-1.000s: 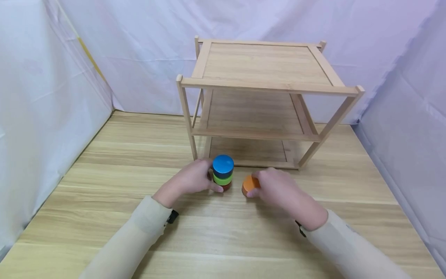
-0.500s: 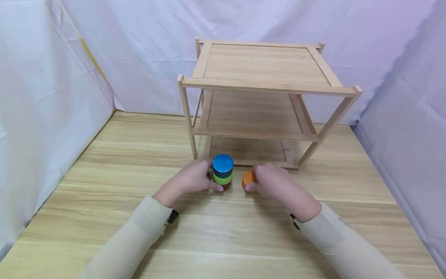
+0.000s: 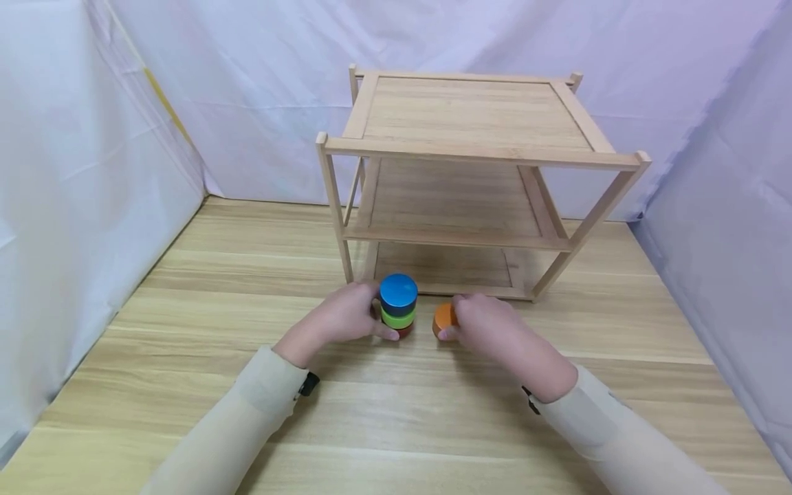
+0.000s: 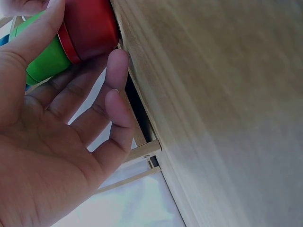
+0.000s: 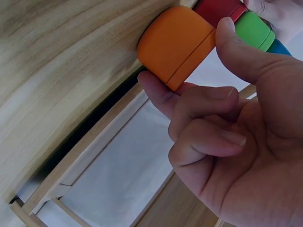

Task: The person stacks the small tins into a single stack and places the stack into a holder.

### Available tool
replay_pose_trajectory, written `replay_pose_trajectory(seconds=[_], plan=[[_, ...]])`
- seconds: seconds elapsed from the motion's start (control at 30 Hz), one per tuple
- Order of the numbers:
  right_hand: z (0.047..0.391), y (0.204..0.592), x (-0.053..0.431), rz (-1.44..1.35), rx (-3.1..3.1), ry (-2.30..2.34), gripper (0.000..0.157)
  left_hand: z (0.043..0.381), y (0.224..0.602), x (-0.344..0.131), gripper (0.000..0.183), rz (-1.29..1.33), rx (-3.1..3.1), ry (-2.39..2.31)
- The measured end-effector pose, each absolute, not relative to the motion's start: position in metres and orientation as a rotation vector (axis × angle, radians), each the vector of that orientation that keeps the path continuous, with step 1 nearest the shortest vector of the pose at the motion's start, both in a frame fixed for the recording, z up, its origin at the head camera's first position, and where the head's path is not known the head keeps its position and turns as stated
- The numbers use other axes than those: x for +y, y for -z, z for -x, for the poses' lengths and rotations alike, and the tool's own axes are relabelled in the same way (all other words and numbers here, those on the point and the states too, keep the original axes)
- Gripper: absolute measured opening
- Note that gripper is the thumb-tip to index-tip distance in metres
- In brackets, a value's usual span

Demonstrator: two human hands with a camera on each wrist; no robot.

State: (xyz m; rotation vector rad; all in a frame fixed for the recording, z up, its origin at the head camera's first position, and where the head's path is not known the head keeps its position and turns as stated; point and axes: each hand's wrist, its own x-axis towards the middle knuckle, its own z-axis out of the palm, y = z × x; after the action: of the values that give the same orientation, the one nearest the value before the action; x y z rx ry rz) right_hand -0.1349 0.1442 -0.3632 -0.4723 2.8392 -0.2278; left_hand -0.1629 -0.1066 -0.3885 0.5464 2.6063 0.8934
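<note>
Nearest, two pale sleeves (image 3: 244,409) are reaching in from seven and five o'clock over the wood-grained bench (image 3: 371,440), a dark band (image 3: 308,383) showing at each cuff. Both hands are gripping. At the stack's nine o'clock, the left hand (image 3: 346,313) is curling its thumb and fingers round the upright stack (image 3: 399,302), the thumb lying across the green piece (image 4: 47,61) and the red piece (image 4: 92,30). The stack is standing on the bench, red forming its base, green sitting in the middle and a blue piece (image 3: 399,289) topping it. At the stack's three o'clock, just beside it with a narrow gap between, an orange piece (image 3: 443,318) is resting on the bench. The right hand (image 3: 491,326) is pinching it from four o'clock between thumb and finger, two other fingers curling inward. Farther off, towards one o'clock from the stack, a three-tier wooden rack (image 3: 470,199) is standing. Farthest, white cloth (image 3: 272,103) is hanging from ten round to two o'clock, a yellow strip (image 3: 166,103) slanting at ten.
</note>
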Motion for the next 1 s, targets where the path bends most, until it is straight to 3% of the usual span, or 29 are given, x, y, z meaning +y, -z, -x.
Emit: replay_pose_trajectory(seconds=[0.5,1.0], plan=[[0.132,0.366,0.147,0.53,2.873,0.201,0.045,0.164,0.389,-0.107,0.061,-0.582,2.617,-0.902],[0.14,0.367,0.173,0.484,2.895,0.463,0.057,0.163,0.39,-0.108,0.062,-0.573,2.61,-0.89]])
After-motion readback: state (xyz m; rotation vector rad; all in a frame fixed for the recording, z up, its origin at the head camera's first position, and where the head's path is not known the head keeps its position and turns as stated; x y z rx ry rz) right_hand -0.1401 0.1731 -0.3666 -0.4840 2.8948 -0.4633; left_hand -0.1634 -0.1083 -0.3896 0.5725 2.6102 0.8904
